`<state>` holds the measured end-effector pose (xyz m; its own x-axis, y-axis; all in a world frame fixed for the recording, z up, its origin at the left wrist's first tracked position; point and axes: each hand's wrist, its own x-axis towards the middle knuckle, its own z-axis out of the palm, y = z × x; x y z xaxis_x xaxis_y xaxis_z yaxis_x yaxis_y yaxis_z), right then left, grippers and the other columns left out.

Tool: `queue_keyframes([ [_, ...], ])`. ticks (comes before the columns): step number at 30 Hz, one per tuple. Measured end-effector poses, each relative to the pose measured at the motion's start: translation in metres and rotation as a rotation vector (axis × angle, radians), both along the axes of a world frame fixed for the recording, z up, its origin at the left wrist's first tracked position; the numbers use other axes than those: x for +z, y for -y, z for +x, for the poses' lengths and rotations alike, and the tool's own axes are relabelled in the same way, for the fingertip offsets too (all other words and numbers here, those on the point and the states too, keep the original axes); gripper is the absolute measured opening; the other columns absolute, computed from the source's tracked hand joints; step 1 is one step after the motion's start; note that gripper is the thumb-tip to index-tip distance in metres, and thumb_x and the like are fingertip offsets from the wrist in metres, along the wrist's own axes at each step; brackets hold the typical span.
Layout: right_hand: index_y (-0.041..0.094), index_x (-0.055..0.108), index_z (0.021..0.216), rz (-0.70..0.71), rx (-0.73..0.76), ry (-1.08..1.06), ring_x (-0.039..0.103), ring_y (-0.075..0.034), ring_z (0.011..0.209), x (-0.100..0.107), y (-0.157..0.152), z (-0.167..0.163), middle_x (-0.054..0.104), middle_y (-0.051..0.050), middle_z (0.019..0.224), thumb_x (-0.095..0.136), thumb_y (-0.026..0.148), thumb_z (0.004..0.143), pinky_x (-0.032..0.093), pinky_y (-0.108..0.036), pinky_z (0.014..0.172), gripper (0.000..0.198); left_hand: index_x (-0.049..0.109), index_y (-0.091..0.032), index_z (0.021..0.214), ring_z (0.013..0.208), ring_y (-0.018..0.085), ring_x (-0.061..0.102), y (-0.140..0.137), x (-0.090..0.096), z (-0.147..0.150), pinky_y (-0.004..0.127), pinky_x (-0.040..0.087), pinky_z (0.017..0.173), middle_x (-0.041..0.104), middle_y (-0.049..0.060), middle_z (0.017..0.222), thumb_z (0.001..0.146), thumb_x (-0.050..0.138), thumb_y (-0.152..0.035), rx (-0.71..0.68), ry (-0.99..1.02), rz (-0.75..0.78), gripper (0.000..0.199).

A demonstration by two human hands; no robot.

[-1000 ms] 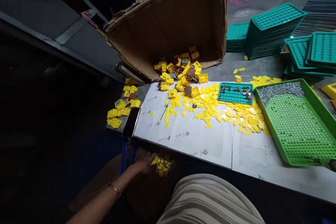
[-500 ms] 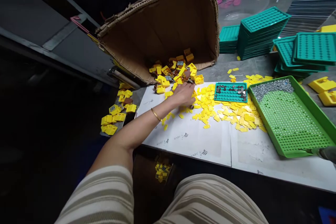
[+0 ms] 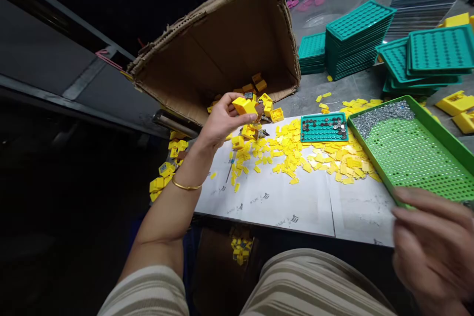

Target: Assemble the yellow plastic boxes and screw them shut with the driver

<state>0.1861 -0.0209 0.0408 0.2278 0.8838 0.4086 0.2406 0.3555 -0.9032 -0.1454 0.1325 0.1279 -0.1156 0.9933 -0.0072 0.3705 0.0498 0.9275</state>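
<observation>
My left hand, with a gold bangle at the wrist, pinches a yellow plastic housing between thumb and fingers. It is raised just in front of the cardboard box. Under and behind it lies a heap of similar yellow housings mixed with brown and grey parts. At the lower right, my right hand is smeared by motion beside the near corner of the green perforated tray; what it holds, if anything, does not show. Silvery screws fill the tray's far end.
Many flat yellow pieces are spread over the white board. Among them sits a small teal tray with dark round parts. Stacks of teal trays stand behind. More yellow housings lie left of the board.
My left hand has come up and left out of the heap with a yellow housing. My right hand has entered the view at the lower right, and the view has shifted slightly.
</observation>
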Motion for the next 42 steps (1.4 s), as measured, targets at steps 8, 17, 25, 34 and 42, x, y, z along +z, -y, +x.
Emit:
queue_keyframes([
  [8,0.031,0.039,0.134,-0.504,0.74,-0.575,0.062,-0.025,0.112,-0.007,-0.065,-0.094,0.047,-0.011,0.138,0.074,0.039,0.075,0.059,-0.041,0.087,0.069,0.054,-0.018,0.094,0.063,0.011,0.063,0.028,-0.002,0.061,0.022,0.051,0.058,0.063,-0.002,0.081,0.058,0.082,-0.026,-0.015,0.418,-0.31,0.047],
  [17,0.019,0.059,0.095,-0.77,0.501,-0.45,0.068,-0.017,0.061,-0.036,-0.052,-0.062,0.067,-0.002,0.077,0.065,0.053,0.079,0.054,-0.027,0.05,0.038,0.057,-0.015,0.088,0.066,0.013,0.067,0.068,-0.08,0.096,0.021,0.055,0.051,0.064,0.002,0.082,0.07,0.076,-0.029,0.079,0.649,-0.697,0.03],
  [25,0.019,0.069,0.104,-0.548,0.526,0.634,0.068,-0.022,0.079,-0.027,-0.053,-0.024,0.073,-0.007,0.089,0.054,0.03,0.091,0.047,-0.032,0.07,0.023,0.051,-0.017,0.089,0.068,0.022,0.073,0.118,-0.101,0.091,0.025,0.057,0.049,0.069,0.008,0.09,0.078,0.067,-0.026,0.126,0.551,-0.974,0.022],
  [34,0.021,0.066,0.11,-0.443,0.737,0.924,0.062,-0.019,0.084,-0.033,-0.078,-0.063,0.062,-0.007,0.107,0.052,0.024,0.093,0.037,-0.028,0.063,0.022,0.055,-0.017,0.114,0.064,0.021,0.072,0.126,-0.099,0.078,0.024,0.054,0.047,0.07,0.009,0.086,0.09,0.049,-0.034,0.166,0.687,-1.035,0.03],
  [42,0.017,0.066,0.105,-0.175,0.651,1.019,0.06,-0.021,0.092,-0.05,-0.064,-0.049,0.065,-0.01,0.106,0.044,0.023,0.097,0.041,-0.029,0.066,0.024,0.055,-0.012,0.113,0.07,0.024,0.073,0.125,-0.099,0.071,0.024,0.054,0.048,0.07,0.016,0.101,0.094,0.042,-0.036,0.168,0.857,-1.099,0.033],
])
